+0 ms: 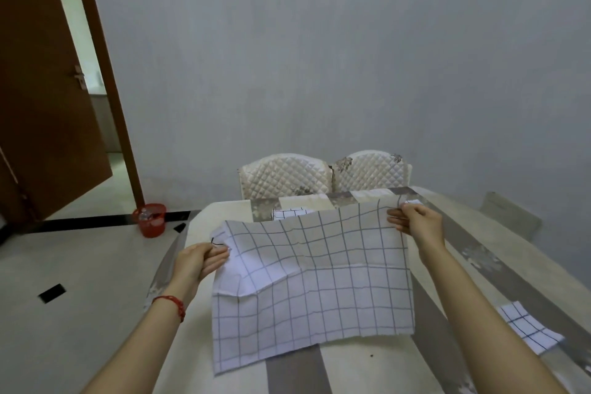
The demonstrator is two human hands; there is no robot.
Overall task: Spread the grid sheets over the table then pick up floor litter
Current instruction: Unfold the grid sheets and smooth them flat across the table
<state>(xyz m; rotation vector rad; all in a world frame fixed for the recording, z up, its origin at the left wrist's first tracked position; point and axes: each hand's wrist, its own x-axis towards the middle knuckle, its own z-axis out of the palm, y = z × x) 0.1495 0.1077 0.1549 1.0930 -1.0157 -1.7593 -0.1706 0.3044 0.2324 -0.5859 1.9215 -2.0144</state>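
My big grid sheet [311, 281] hides most of the folded one [289, 213] behind it. The picture's bottom edge cuts off the table [358, 371], and I can't make out what's in the red bin [150, 220].

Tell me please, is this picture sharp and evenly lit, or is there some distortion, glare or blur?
Head view: soft, even indoor light, no glare; wide-angle bending curves the door frame and table edges; faint shadow under the big grid sheet held by left hand and right hand; the red bin and chairs look slightly soft.
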